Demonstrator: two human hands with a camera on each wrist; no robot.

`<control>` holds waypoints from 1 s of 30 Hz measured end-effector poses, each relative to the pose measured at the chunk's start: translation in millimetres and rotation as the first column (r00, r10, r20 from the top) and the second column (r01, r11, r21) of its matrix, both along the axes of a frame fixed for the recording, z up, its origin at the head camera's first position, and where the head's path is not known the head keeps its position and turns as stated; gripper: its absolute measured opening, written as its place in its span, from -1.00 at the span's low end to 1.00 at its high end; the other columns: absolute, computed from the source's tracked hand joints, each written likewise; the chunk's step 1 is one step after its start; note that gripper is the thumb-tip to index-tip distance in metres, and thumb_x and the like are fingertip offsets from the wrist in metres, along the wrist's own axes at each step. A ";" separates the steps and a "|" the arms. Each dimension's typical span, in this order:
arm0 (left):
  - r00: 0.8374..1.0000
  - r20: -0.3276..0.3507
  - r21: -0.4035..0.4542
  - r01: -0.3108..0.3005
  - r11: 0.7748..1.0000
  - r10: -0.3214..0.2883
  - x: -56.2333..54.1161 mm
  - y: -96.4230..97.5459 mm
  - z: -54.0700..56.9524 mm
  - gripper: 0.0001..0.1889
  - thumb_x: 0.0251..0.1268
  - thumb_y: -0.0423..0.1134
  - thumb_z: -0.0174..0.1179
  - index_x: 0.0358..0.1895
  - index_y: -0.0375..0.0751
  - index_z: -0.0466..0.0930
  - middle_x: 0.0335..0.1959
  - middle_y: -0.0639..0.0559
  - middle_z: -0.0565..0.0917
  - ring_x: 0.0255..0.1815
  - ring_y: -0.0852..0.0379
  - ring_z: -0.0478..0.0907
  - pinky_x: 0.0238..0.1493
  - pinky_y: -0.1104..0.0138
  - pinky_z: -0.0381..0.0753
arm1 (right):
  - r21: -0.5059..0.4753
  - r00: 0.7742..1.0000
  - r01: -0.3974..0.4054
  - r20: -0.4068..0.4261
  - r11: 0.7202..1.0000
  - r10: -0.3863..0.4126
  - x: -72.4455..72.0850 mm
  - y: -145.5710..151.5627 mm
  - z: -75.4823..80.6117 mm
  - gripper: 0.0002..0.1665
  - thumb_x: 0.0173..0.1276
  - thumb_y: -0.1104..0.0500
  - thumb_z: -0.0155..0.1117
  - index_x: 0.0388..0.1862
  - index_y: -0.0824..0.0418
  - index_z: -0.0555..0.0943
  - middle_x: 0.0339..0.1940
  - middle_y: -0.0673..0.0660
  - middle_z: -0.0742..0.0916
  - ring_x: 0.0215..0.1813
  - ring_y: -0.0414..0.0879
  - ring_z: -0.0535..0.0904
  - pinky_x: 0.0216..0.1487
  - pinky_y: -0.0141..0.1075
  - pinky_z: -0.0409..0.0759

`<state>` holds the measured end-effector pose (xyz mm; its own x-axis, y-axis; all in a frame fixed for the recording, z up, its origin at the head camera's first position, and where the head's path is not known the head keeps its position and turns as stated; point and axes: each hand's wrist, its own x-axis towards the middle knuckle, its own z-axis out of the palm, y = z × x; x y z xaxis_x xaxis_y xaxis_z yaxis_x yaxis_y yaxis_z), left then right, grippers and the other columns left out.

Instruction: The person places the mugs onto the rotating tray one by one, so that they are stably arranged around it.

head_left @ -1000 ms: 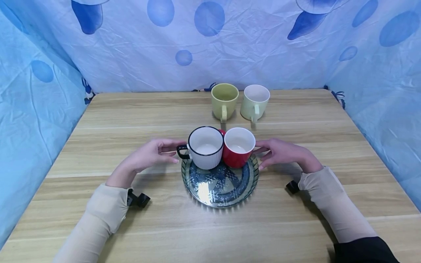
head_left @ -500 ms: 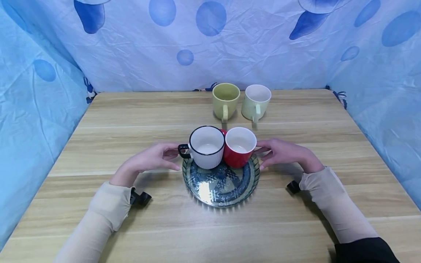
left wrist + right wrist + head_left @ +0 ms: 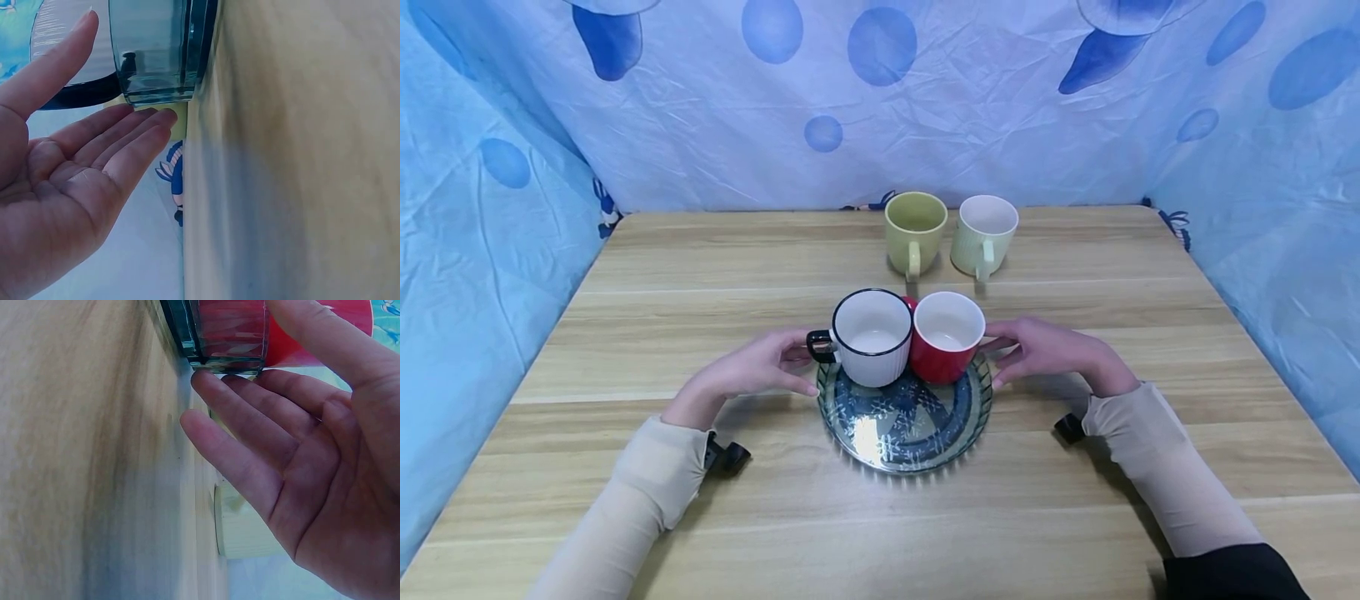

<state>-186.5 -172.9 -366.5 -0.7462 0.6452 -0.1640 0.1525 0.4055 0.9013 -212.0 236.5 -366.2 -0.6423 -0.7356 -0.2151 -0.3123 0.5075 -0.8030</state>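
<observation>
A round clear glass tray with a fluted wall and blue pattern lies on the table. In its far half stand a white ribbed mug with a black rim and black handle, and a red mug, white inside. My left hand is at the tray's left side, thumb spread from fairly straight fingers; in the left wrist view the fingertips come right to the glass wall. On the right, my right hand has loosely bent fingers; its fingertips meet the tray's wall in the right wrist view.
Behind the tray a yellow-green mug and a pale green mug stand side by side, handles facing me. Blue patterned curtains enclose the wooden table at the back and both sides.
My left hand has moved a little to the right, up to the tray, and its thumb has come down toward the rim. The right hand, tray and mugs keep their places.
</observation>
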 end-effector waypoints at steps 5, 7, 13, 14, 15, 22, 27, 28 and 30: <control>1.000 -0.004 -0.012 -0.012 1.000 0.012 1.5 1.6 -2.4 -0.26 -0.01 -0.44 0.39 0.30 -0.51 0.30 0.29 -0.41 0.44 0.36 -0.32 0.37 0.41 0.03 0.36 | 0.004 1.000 -0.003 0.000 1.000 0.003 -0.4 -0.3 0.2 -0.05 0.10 0.16 0.51 0.41 0.41 0.28 0.32 0.38 0.53 0.25 0.27 0.55 0.12 -0.15 0.68; 1.000 0.002 -0.013 -0.015 1.000 0.015 1.9 2.3 -3.0 -0.25 -0.01 -0.44 0.39 0.31 -0.52 0.28 0.30 -0.42 0.42 0.37 -0.33 0.36 0.40 0.03 0.36 | 0.008 1.000 0.003 0.008 1.000 -0.003 -0.3 -0.1 0.3 -0.05 0.09 0.15 0.52 0.41 0.39 0.29 0.33 0.36 0.53 0.26 0.25 0.55 0.13 -0.15 0.67; 1.000 0.014 -0.025 -0.023 0.999 0.023 3.6 3.2 -2.9 -0.24 0.00 -0.45 0.39 0.32 -0.52 0.25 0.32 -0.44 0.39 0.38 -0.34 0.34 0.39 0.04 0.38 | 0.012 1.000 -0.004 0.006 1.000 0.004 0.0 0.9 1.0 -0.06 0.09 0.13 0.52 0.40 0.39 0.31 0.32 0.36 0.53 0.27 0.25 0.54 0.14 -0.13 0.67; 1.000 0.011 -0.027 -0.022 0.999 0.022 3.8 3.1 -2.8 -0.24 0.00 -0.44 0.39 0.32 -0.52 0.25 0.32 -0.44 0.39 0.38 -0.34 0.34 0.39 0.04 0.38 | 0.010 1.000 -0.008 0.005 1.000 0.007 -0.1 0.9 1.1 -0.06 0.09 0.13 0.52 0.40 0.39 0.31 0.32 0.36 0.53 0.27 0.25 0.54 0.14 -0.12 0.67; 1.000 0.013 -0.026 -0.021 0.999 0.021 4.0 3.1 -2.6 -0.24 0.00 -0.44 0.39 0.32 -0.52 0.26 0.33 -0.44 0.39 0.38 -0.34 0.34 0.39 0.04 0.38 | 0.007 1.000 -0.010 0.004 1.000 0.010 -0.2 0.9 1.1 -0.06 0.09 0.14 0.52 0.40 0.39 0.31 0.32 0.36 0.53 0.27 0.25 0.54 0.14 -0.12 0.67; 1.000 -0.002 -0.044 -0.011 0.999 0.011 3.2 3.3 -3.0 -0.26 0.01 -0.43 0.39 0.31 -0.53 0.28 0.31 -0.45 0.40 0.36 -0.34 0.35 0.37 0.07 0.41 | -0.005 1.000 -0.021 0.009 1.000 0.021 -0.6 0.2 1.7 -0.06 0.10 0.13 0.51 0.40 0.39 0.30 0.31 0.36 0.54 0.29 0.26 0.52 0.15 -0.13 0.66; 1.000 -0.001 -0.060 -0.013 0.998 0.013 3.2 3.8 -3.9 -0.27 0.01 -0.42 0.39 0.30 -0.53 0.29 0.30 -0.45 0.42 0.35 -0.34 0.37 0.36 0.07 0.42 | -0.001 1.000 -0.023 0.000 1.000 0.023 0.0 -0.3 2.4 -0.07 0.10 0.13 0.51 0.40 0.38 0.31 0.31 0.35 0.55 0.28 0.25 0.53 0.14 -0.13 0.67; 1.000 -0.009 -0.063 -0.007 0.998 0.007 3.3 3.8 -4.0 -0.27 0.02 -0.41 0.39 0.29 -0.54 0.29 0.29 -0.46 0.42 0.35 -0.34 0.37 0.36 0.06 0.42 | -0.001 1.000 -0.024 0.001 1.000 0.024 0.5 -0.5 2.9 -0.07 0.11 0.13 0.51 0.40 0.38 0.31 0.31 0.36 0.55 0.28 0.25 0.53 0.14 -0.13 0.67; 1.000 -0.008 -0.066 -0.012 0.998 0.011 3.7 3.8 -4.0 -0.28 0.01 -0.41 0.39 0.29 -0.53 0.31 0.28 -0.45 0.43 0.35 -0.34 0.38 0.36 0.05 0.43 | 0.000 1.000 -0.023 0.000 1.000 0.023 1.3 -0.9 3.5 -0.07 0.11 0.13 0.51 0.40 0.38 0.31 0.30 0.36 0.55 0.28 0.25 0.53 0.14 -0.13 0.67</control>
